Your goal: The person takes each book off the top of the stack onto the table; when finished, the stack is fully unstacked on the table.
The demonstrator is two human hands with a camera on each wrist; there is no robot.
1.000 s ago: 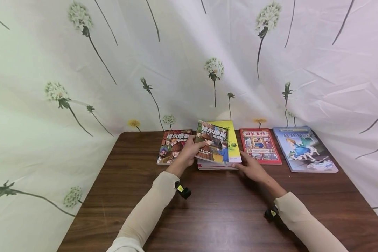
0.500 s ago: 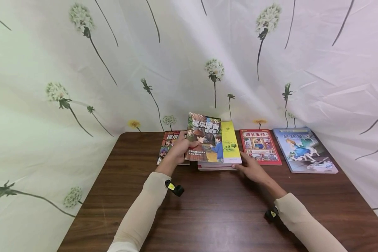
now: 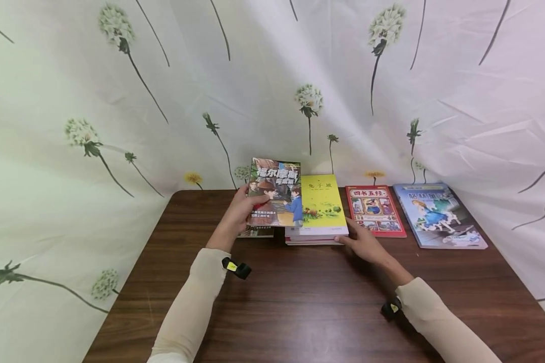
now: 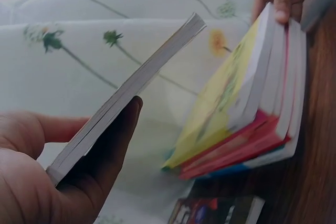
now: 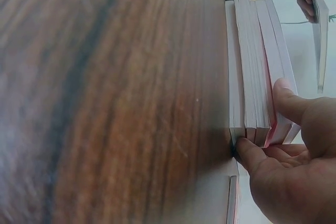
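My left hand (image 3: 236, 214) grips a thin comic-style paperback book (image 3: 279, 176), thumb on its cover and fingers beneath. In the left wrist view this book (image 4: 128, 93) is edge-on and raised, apart from the stack. Below it on the table lies a similar dark-covered book (image 3: 258, 232), mostly hidden. My right hand (image 3: 368, 244) holds the near right corner of a stack of books (image 3: 311, 241) topped by a yellow book (image 3: 320, 201). The right wrist view shows the thumb (image 5: 286, 98) against the page edges and the other fingers bent around the corner.
Right of the stack lies a red book (image 3: 376, 212), then a larger blue book (image 3: 440, 217). All rest near the back of a dark wooden table (image 3: 309, 307). A white dandelion-print curtain (image 3: 263, 91) hangs directly behind.
My left hand has carried the paperback leftward off the yellow book, over the dark-covered book, uncovering more of the yellow cover. My right hand has stayed at the stack's corner.
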